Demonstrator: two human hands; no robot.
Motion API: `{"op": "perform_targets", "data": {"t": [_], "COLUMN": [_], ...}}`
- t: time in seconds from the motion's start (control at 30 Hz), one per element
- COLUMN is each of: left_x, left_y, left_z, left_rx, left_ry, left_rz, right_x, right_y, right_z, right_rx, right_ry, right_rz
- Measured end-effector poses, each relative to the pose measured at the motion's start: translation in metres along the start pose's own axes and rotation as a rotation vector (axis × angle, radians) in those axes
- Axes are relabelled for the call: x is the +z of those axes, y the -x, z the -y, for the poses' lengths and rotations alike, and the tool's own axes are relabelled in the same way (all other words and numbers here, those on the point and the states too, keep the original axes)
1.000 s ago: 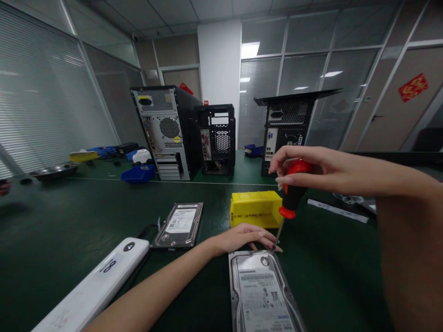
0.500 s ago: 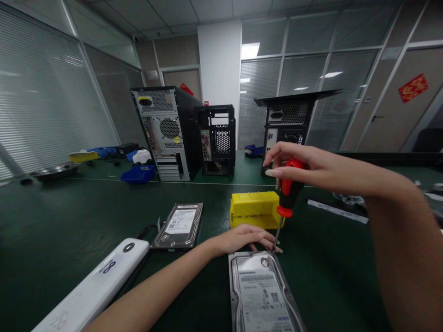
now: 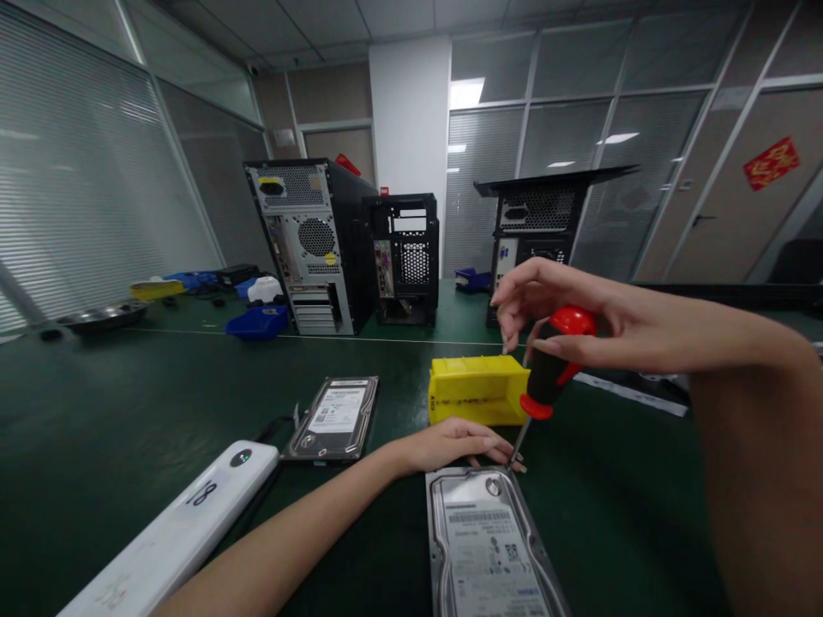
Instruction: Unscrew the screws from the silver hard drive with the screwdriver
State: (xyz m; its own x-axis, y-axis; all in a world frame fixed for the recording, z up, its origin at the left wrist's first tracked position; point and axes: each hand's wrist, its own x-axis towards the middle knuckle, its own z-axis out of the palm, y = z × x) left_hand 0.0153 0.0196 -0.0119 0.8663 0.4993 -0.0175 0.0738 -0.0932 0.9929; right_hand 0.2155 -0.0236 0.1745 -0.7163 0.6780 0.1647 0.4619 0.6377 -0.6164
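The right hand [image 3: 566, 321] grips a red-and-black screwdriver [image 3: 549, 368] on the silver hard drive [image 3: 485, 548], left hand [image 3: 459, 446] flat beside it, behind them a yellow plastic bin [image 3: 472, 390], contents hidden.

An office workroom with a dark green table [image 3: 116, 403] filling the lower half of the frame. Glass partition walls with closed grey blinds [image 3: 77, 180] run along the left and across the upper right, a white pillar [image 3: 409, 111] stands at upper centre, and a red paper ornament [image 3: 770, 163] hangs on the right-hand glass. Ceiling tiles span the top, with lit panel lights [image 3: 465, 92] showing through the glass at upper centre.
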Motion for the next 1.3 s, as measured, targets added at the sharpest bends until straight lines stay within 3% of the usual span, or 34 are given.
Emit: {"op": "perform_targets", "data": {"t": [0.23,0.37,0.67,1.1,1.3], "left_x": [0.001,0.001,0.000,-0.003,-0.005], "left_y": [0.000,-0.001,-0.001,-0.002,-0.002], "left_z": [-0.003,-0.002,0.002,0.009,0.007], "left_rx": [-0.007,-0.027,-0.029,-0.001,-0.021], "left_ry": [0.030,0.018,-0.028,0.007,-0.024], "left_rz": [0.015,0.014,-0.010,0.015,0.020], "right_x": [0.001,0.001,0.000,-0.003,-0.002], "right_y": [-0.006,-0.009,-0.012,-0.007,-0.003], "right_z": [-0.008,-0.012,-0.013,-0.019,-0.014], "right_rx": [0.077,0.040,0.131,0.289,0.300], "right_ry": [-0.005,0.032,0.381,0.595,0.506], "right_rz": [-0.074,-0.086,-0.220,-0.313,-0.276]}}
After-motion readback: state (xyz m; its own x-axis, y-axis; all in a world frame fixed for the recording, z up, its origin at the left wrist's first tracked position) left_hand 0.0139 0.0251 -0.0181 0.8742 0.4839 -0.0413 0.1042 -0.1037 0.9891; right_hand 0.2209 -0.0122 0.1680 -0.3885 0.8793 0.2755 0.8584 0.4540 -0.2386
